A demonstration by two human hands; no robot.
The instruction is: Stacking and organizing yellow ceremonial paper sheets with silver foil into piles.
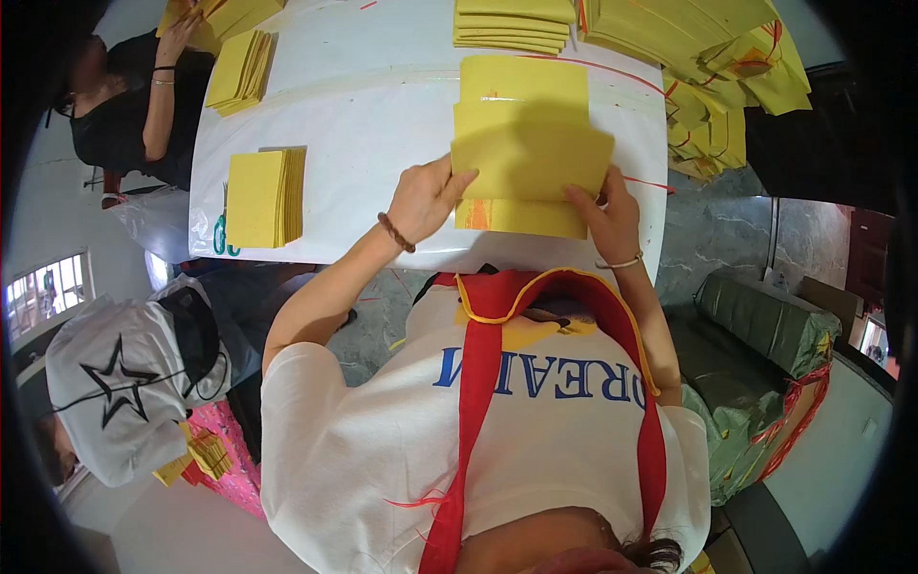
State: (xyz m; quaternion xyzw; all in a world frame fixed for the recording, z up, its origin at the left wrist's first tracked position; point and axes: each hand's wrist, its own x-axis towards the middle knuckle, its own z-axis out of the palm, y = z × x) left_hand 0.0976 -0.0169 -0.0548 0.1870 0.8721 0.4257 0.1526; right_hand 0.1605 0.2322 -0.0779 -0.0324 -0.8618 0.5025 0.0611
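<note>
Two hands on one yellow paper sheet [532, 163], raised slightly off the white tabletop [363, 143] near its front edge. Left hand [426, 198] pinching the sheet's left edge, thumb on top, fingers folded under. Right hand [604, 215] gripping the lower right corner, fingers closed over the paper. Long axis of the sheet running left to right between both hands, each about equally near. Directly beneath, two more yellow sheets [521, 86], one showing beyond the far edge, another peeking out below. Left on the tabletop, a neat stack of yellow sheets [263, 196], green scissors [222, 234] just beside. Farther off, more stacks [512, 24] and loose piles tied with red string [727, 67]. Across the far corner, another person's arm [163, 91] on a pile.
</note>
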